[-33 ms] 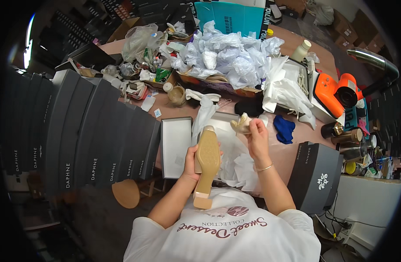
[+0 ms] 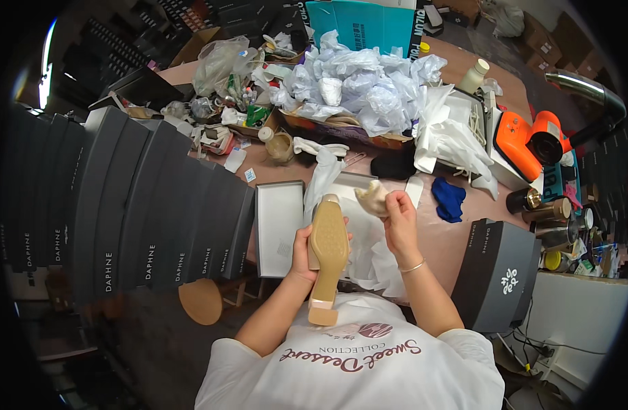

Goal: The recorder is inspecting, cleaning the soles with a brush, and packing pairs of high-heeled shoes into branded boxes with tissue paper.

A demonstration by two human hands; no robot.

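Dark grey shoe boxes [image 2: 119, 205] crowd the left side of the room in a long leaning row, with a round wooden stool [image 2: 200, 302] below them. The table [image 2: 440, 236] has a pinkish top, and its far half is thick with clutter: a heap of crumpled pale wrapping [image 2: 369, 82] in front of a teal box [image 2: 375, 31], and a bottle [image 2: 280, 148] of yellowish liquid near a folded white cloth [image 2: 321, 148]. Over to the right I see an orange device [image 2: 522, 147] and a dark blue cloth [image 2: 448, 200]; a closed grey box [image 2: 497, 273] stands near the table's edge. Closer in lie an open, pale-lined box tray [image 2: 280, 229] and loose white tissue [image 2: 375, 256].

Above that tray and tissue, the beige shoe [image 2: 330, 239] is held sole up, toe pointing away from the person and block heel nearest the white shirt [image 2: 348, 369]. The left hand [image 2: 302, 254] curls around its middle, thumb on one side, fingertips peeking out on the other. The right hand [image 2: 399, 225] is half closed, pinching a cream cloth [image 2: 373, 198] between thumb and fingers, just beside the shoe's toe end and apart from it.
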